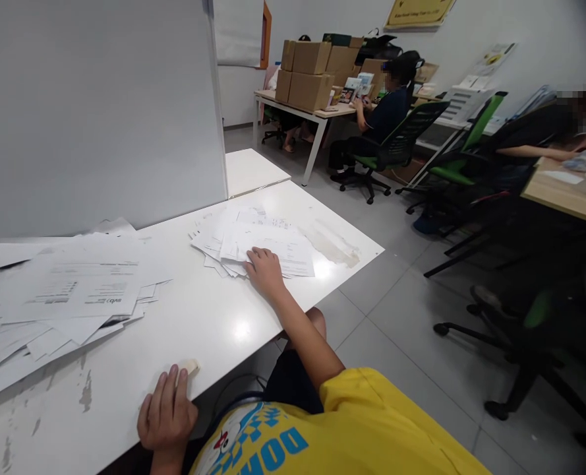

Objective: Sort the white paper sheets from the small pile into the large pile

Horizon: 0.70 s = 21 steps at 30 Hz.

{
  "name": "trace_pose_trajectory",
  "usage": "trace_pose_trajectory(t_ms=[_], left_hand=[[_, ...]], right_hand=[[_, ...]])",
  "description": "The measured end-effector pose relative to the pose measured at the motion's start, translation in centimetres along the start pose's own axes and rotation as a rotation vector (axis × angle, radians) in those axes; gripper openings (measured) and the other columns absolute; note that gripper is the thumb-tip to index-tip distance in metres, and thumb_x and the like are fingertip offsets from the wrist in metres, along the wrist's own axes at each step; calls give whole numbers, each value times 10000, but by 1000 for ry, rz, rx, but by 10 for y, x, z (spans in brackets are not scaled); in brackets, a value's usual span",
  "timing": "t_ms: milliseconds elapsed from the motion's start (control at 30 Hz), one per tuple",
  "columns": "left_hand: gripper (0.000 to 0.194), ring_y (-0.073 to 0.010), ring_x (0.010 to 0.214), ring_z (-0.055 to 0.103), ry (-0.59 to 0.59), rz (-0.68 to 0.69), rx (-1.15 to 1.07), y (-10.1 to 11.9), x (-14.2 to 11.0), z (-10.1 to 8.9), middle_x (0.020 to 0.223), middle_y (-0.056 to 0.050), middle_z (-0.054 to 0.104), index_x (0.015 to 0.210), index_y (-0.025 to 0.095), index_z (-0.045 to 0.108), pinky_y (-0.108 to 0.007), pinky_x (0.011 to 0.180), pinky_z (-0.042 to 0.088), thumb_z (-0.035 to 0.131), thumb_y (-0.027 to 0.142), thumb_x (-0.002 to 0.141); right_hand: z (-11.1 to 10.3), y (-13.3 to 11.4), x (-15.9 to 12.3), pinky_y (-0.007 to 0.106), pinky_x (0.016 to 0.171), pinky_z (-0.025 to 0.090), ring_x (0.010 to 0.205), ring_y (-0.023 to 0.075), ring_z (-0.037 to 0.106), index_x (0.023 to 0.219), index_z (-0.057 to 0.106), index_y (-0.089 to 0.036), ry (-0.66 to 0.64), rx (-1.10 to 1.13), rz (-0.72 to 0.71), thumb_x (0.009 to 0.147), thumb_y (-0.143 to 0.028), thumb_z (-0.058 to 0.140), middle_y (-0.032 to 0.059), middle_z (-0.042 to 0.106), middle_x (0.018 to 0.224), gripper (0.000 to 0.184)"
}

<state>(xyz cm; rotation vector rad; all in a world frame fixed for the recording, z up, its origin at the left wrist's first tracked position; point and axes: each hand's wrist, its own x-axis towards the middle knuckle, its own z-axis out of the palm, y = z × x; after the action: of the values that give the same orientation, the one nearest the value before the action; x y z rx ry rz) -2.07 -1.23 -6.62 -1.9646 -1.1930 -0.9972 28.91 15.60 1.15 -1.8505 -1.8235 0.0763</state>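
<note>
My right hand rests on the near edge of a loose stack of printed sheets, fingers stretched out and lying flat on the top sheet. My left hand lies palm down near the table's front edge, its fingers extended. At its fingertips is a small beige object, partly hidden by the hand; its kind is unclear. On the left, a larger messy pile of printed papers is spread over the white table, with sheets fanned at odd angles.
A grey partition stands along the table's far side. Dirty residue marks the right end. Beyond the tiled floor, a person sits by stacked cardboard boxes; another person sits at the right.
</note>
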Motion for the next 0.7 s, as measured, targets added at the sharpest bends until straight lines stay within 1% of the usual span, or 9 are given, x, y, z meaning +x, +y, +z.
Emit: trace_pose_trajectory(t_ms=[133, 233, 367, 433, 467, 533, 567, 633, 700], left_hand=[[492, -213, 1150, 640, -5, 10, 1, 1, 0, 1, 1176, -83, 726, 1345, 248, 592, -349, 1028, 348, 510, 170, 866], [529, -203, 1247, 589, -3, 0, -29, 0, -4, 4, 1222, -76, 707, 1344, 256, 592, -341, 1075, 321, 531, 139, 831], [569, -237, 1428, 405, -41, -118, -97, 4, -15, 1, 1301, -69, 663, 1336, 308, 585, -444, 1198, 147, 587, 122, 798], [580, -259, 1465, 341, -45, -189, -192, 15, -13, -6, 1303, -81, 661, 1337, 311, 578, -498, 1217, 118, 631, 126, 790], [580, -267, 1452, 364, -66, -230, -291, 23, -7, -11, 1296, -85, 664, 1346, 311, 568, -511, 1212, 166, 638, 134, 799], [579, -269, 1359, 493, -198, -366, -588, 43, 16, -19, 1323, -87, 644, 1402, 315, 506, -495, 1148, 342, 603, 163, 852], [594, -271, 1321, 531, -329, -439, -769, 54, 31, -20, 1373, -99, 606, 1456, 307, 434, -483, 1101, 410, 579, 223, 886], [760, -274, 1352, 499, -598, -661, -999, 75, 65, -15, 1554, -129, 401, 1558, 298, 188, -464, 1070, 452, 578, 356, 908], [895, -295, 1372, 472, -650, -821, -1168, 90, 94, 1, 1570, -163, 360, 1567, 260, 137, -463, 1095, 431, 633, 489, 859]], right_hand=[[0, 2, 4, 389, 916, 417, 1144, 266, 548, 1120, 682, -196, -8, 38, 9, 1017, -260, 382, 101, 667, 1266, 324], [-2, 1, 2, 370, 870, 434, 1033, 254, 593, 1019, 688, -165, 53, 148, 23, 987, -203, 386, 126, 702, 1129, 307], [-19, -16, -20, 315, 799, 468, 852, 197, 600, 830, 632, -184, 366, 633, 111, 981, -349, 410, 66, 671, 878, 315], [-32, -27, -39, 288, 750, 487, 773, 166, 584, 760, 579, -201, 547, 955, 265, 960, -454, 452, 15, 619, 773, 347], [-37, -31, -50, 285, 743, 501, 759, 159, 586, 760, 570, -206, 614, 1117, 367, 939, -486, 486, 0, 608, 756, 343], [-45, -34, -70, 302, 785, 538, 819, 168, 627, 828, 596, -211, 665, 1411, 574, 891, -498, 556, -2, 643, 806, 296], [-46, -33, -79, 319, 822, 553, 877, 181, 647, 871, 615, -213, 652, 1522, 663, 871, -487, 577, 7, 669, 848, 277], [-44, -26, -95, 354, 875, 570, 978, 208, 663, 909, 644, -215, 584, 1640, 792, 845, -457, 593, 29, 704, 899, 255], [-38, -16, -110, 375, 891, 580, 1012, 222, 667, 894, 656, -217, 524, 1654, 839, 827, -427, 599, 43, 721, 902, 228]])
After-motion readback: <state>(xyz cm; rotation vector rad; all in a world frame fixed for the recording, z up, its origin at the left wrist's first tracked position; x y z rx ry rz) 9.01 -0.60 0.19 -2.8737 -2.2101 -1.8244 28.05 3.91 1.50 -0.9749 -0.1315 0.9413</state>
